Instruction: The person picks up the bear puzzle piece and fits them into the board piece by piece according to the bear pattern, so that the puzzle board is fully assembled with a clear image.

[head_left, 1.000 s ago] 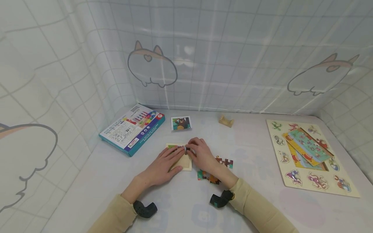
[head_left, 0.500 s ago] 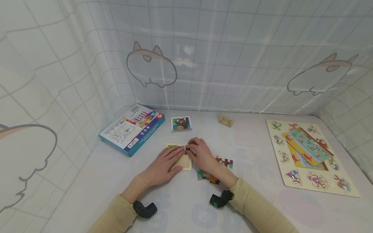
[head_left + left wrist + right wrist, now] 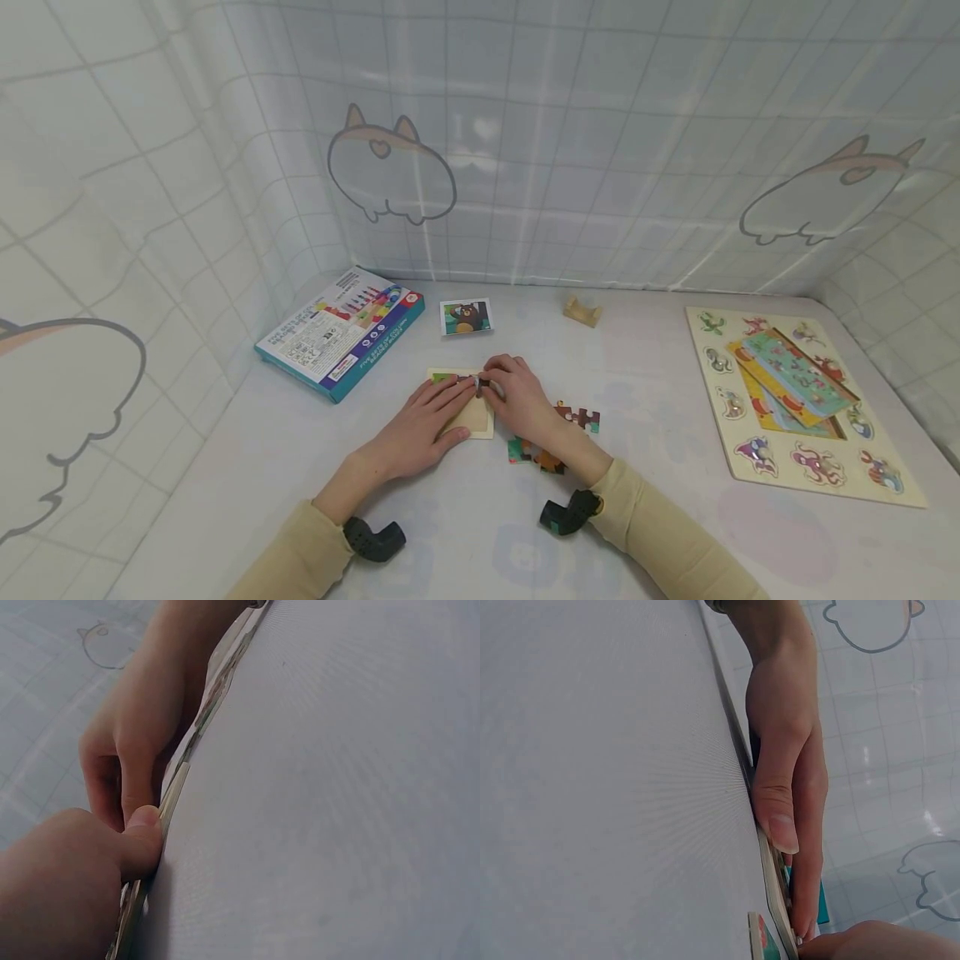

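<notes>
A small wooden puzzle tray [image 3: 474,419] lies on the table, with some picture pieces along its far side and bare wood nearer me. My left hand [image 3: 417,431] rests across the tray with fingers stretched, thumb on its near part. At the tray's far right corner, my right hand [image 3: 522,403] pinches a small dark jigsaw piece [image 3: 482,384] between thumb and fingers; the left fingertips touch beside it. Loose jigsaw pieces [image 3: 551,461] lie beside and partly under the right forearm. In the right wrist view the tray edge [image 3: 774,889] runs below the left thumb.
A bear picture card [image 3: 466,317] lies beyond the tray. A blue-and-white box [image 3: 341,333] is at the back left, a small wooden holder [image 3: 582,312] at the back. On the right lies a large animal peg board [image 3: 780,462] with colourful boards [image 3: 798,379] stacked on it.
Both hands stay in nearly the same place on the tray. The right fingers shift only very slightly at the jigsaw piece.
</notes>
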A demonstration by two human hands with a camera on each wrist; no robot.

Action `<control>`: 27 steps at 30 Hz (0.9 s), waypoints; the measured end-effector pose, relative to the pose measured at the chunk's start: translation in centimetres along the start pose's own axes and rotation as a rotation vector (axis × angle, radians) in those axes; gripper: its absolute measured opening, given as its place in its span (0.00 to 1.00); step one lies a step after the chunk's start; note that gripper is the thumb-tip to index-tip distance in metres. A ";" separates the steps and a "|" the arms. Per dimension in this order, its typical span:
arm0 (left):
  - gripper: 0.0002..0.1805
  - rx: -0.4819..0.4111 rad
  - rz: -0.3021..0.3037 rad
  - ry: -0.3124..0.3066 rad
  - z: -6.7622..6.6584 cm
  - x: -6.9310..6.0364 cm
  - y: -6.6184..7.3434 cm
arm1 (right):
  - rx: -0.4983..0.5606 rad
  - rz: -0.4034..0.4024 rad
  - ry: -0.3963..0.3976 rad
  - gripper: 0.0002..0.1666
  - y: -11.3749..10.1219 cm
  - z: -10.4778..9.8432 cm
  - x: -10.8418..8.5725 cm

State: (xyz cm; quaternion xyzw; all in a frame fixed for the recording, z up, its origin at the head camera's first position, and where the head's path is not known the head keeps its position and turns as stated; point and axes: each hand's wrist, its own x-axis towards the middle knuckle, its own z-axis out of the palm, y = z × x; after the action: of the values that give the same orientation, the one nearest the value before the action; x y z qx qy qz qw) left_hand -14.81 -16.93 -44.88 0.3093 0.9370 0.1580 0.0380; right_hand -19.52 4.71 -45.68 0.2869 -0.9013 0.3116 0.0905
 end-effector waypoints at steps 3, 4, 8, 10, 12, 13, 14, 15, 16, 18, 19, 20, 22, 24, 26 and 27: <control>0.36 0.004 -0.004 -0.007 0.0 0.0 0.0 | 0.010 0.019 -0.032 0.13 0.0 -0.2 0.0; 0.36 0.005 -0.005 -0.009 0.0 0.0 0.0 | 0.016 0.024 -0.046 0.14 -0.1 -0.3 0.0; 0.36 0.003 -0.003 -0.016 0.0 0.0 0.0 | 0.058 0.051 -0.119 0.17 -0.3 -1.4 -0.1; 0.36 0.000 -0.004 -0.017 0.0 0.1 0.0 | 0.085 0.065 -0.147 0.18 -0.4 -2.0 -0.2; 0.36 -0.001 -0.005 -0.016 0.0 0.1 0.0 | 0.113 0.081 -0.159 0.19 -0.2 -2.7 -0.5; 0.36 0.000 -0.006 -0.016 0.0 0.1 0.0 | 0.127 0.087 -0.156 0.20 0.0 -3.0 -0.6; 0.36 0.002 -0.008 -0.016 0.0 0.1 0.0 | 0.137 0.090 -0.149 0.20 0.2 -3.3 -0.8; 0.36 -0.001 -0.008 -0.016 -0.1 0.1 0.0 | 0.140 0.093 -0.141 0.20 0.4 -3.6 -0.9; 0.36 -0.001 -0.008 -0.016 -0.1 0.1 0.0 | 0.144 0.093 -0.131 0.20 0.8 -3.9 -1.1; 0.36 -0.004 -0.009 -0.020 -0.1 0.1 0.0 | 0.150 0.090 -0.114 0.19 1.4 -4.5 -1.4; 0.36 -0.005 -0.010 -0.021 -0.2 0.1 0.0 | 0.152 0.087 -0.111 0.19 1.6 -4.8 -1.6; 0.36 -0.006 -0.011 -0.021 -0.2 0.1 0.0 | 0.151 0.083 -0.109 0.18 1.9 -5.0 -1.8; 0.36 -0.010 -0.010 -0.020 -0.2 0.1 0.0 | 0.159 0.079 -0.108 0.17 2.3 -5.4 -2.3; 0.36 -0.014 -0.007 -0.016 -0.2 0.0 0.0 | 0.160 0.073 -0.105 0.16 2.7 -5.6 -2.9; 0.36 -0.016 -0.005 -0.011 -0.1 0.0 -0.1 | 0.153 0.046 -0.104 0.15 3.3 -5.5 -3.4; 0.36 -0.017 -0.005 -0.009 0.0 0.0 -0.1 | 0.151 0.029 -0.102 0.14 3.6 -5.4 -3.7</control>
State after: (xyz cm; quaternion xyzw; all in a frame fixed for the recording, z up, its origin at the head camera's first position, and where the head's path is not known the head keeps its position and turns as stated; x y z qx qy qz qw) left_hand -14.90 -17.02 -44.87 0.3073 0.9362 0.1643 0.0452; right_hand -18.65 12.03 -44.48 0.2952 -0.8829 0.3648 0.0178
